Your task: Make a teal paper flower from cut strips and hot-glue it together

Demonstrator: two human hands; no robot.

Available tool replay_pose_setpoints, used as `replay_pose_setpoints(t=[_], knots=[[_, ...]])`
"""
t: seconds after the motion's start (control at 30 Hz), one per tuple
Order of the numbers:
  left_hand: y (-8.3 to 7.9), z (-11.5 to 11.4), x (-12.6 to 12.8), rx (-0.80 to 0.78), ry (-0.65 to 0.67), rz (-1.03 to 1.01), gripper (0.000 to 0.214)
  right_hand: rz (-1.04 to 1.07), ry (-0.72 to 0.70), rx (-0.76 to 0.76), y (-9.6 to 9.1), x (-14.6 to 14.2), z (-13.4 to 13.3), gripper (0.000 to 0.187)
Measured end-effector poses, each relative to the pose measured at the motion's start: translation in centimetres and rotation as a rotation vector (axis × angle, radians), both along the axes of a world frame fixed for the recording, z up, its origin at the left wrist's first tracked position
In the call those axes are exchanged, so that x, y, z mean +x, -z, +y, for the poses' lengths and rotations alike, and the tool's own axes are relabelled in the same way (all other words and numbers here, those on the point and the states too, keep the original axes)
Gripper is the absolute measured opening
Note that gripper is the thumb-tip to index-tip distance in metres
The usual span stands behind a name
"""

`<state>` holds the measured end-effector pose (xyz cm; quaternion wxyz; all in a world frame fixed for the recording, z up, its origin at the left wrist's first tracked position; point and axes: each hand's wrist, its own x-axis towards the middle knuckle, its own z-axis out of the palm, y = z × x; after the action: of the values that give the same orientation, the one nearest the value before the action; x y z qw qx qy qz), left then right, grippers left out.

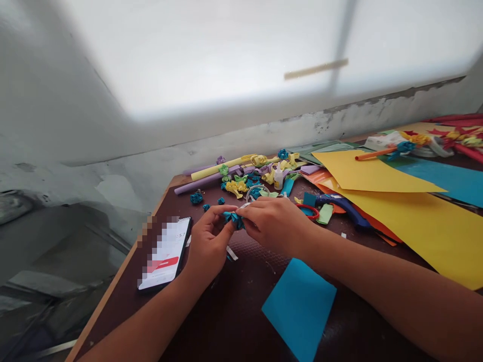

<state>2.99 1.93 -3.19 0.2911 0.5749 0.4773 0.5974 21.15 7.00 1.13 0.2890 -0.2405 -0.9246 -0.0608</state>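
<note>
So the left hand and right hand are both pinching a little blue paper piece, phone lying by the left edge of the tabletop.

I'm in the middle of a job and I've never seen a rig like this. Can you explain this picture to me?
There is no machine here: these are a person's bare hands, seen by a camera worn on their head, looking forward and down. The left hand pinches a small folded blue paper piece; the right hand meets it there, though its exact grip is partly hidden. On the dark brown tabletop, a flat, blue paper sheet lies nearer the camera, and a black phone with a lit screen lies left of the hands. Beyond them are rolled purple paper tubes and a small white bottle. To the right lie large yellow paper sheets.
</note>
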Motion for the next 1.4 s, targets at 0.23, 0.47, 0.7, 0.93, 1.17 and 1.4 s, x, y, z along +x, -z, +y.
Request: replay_pose_setpoints(t=[0.23, 0.47, 0.7, 0.93, 1.17, 1.4], knots=[[-0.4, -0.1, 0.3, 0.004, -0.037, 0.053, 0.016, -0.046, 0.078, 0.029, 0.0, 0.0, 0.0, 0.021], [-1.0, -0.5, 0.9, 0.023, -0.155, 0.107, 0.014, 0.235, 0.197, -0.296, 0.4, -1.4, -0.9, 0.015], [-0.8, 0.0, 0.3, 0.086, -0.234, 0.042, 0.021, 0.357, -0.081, -0.400, 1.6, -1.9, -1.9, 0.037], [-0.7, 0.3, 0.0, 0.061, 0.002, -0.323, 0.020, 0.736, -0.146, -0.736, 1.1, -1.6, -0.3, 0.022], [-1.2, -0.3, 0.7, 0.065, 0.120, -0.355, 0.017, 0.848, -0.266, -0.730, 1.1, -1.5, -0.1, 0.020], [-1.2, -0.7, 0.6, 0.020, 0.165, -0.350, 0.022, 0.909, -0.286, -0.754, 1.2, -1.4, -0.1, 0.022]])
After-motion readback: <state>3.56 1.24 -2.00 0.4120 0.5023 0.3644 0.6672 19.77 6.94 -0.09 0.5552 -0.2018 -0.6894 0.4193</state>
